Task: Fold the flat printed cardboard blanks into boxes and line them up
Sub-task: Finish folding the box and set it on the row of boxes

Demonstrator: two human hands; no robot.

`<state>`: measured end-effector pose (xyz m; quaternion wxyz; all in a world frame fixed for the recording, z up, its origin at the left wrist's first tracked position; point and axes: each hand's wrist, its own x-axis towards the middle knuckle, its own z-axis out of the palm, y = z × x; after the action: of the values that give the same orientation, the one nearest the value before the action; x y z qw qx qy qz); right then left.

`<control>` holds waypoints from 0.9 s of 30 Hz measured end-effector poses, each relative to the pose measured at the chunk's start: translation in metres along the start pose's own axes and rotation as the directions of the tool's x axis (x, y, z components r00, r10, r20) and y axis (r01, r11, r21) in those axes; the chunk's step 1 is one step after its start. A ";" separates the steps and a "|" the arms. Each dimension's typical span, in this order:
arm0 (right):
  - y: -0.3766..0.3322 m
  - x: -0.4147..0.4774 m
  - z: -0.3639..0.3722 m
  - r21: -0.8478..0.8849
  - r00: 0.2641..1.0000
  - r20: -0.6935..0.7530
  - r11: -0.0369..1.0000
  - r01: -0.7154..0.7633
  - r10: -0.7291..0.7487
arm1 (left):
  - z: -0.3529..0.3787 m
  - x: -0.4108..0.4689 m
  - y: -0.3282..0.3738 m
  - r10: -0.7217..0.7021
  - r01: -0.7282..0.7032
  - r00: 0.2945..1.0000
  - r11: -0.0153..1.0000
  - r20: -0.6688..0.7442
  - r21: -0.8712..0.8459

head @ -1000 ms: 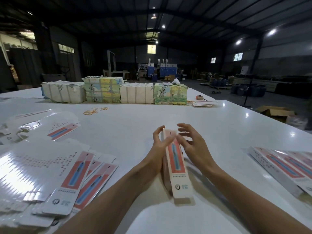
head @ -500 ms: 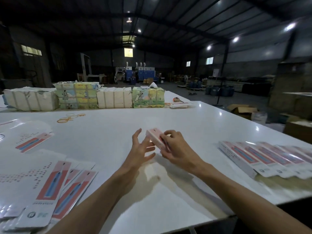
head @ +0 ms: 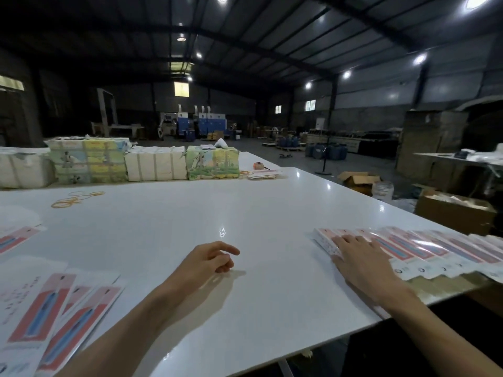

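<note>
A row of folded boxes (head: 424,248), white with red and blue print, lies side by side along the right edge of the white table (head: 190,219). My right hand (head: 359,258) rests flat, fingers straight, on the leftmost box (head: 325,242) of that row. My left hand (head: 206,261) hovers over the middle of the table with loosely curled fingers and holds nothing. Flat printed blanks (head: 51,317) lie fanned out at the near left, and one more blank (head: 15,239) sits further back on the left.
Wrapped bundles of stock (head: 117,161) stand in a line along the table's far edge. Loose rubber bands (head: 73,198) lie in front of them. Brown cartons (head: 454,213) sit on the floor beyond the table's right edge.
My right hand carried the folded box to the right and set it at the left end of the row. My left hand let go and stayed near the middle. The camera turned right.
</note>
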<state>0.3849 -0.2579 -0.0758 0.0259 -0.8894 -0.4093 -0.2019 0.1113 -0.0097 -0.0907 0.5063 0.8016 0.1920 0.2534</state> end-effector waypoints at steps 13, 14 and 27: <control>-0.178 0.062 -0.041 0.306 0.940 -0.200 0.894 0.329 -0.277 | 0.002 -0.013 0.022 0.418 -0.166 0.843 0.801 -0.339 0.575; -0.194 0.063 -0.037 0.323 0.932 -0.207 0.878 0.353 -0.298 | 0.001 -0.013 0.026 0.456 -0.171 0.820 0.773 -0.347 0.611; -0.218 0.064 0.010 0.616 0.957 -0.130 0.735 0.284 -0.261 | -0.092 -0.035 0.067 -0.191 0.478 0.878 0.374 -0.438 0.795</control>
<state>0.2644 -0.0652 -0.0865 0.2982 -0.7562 -0.5781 -0.0706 0.0314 0.0084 -0.0047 0.0217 0.8447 0.5226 0.1139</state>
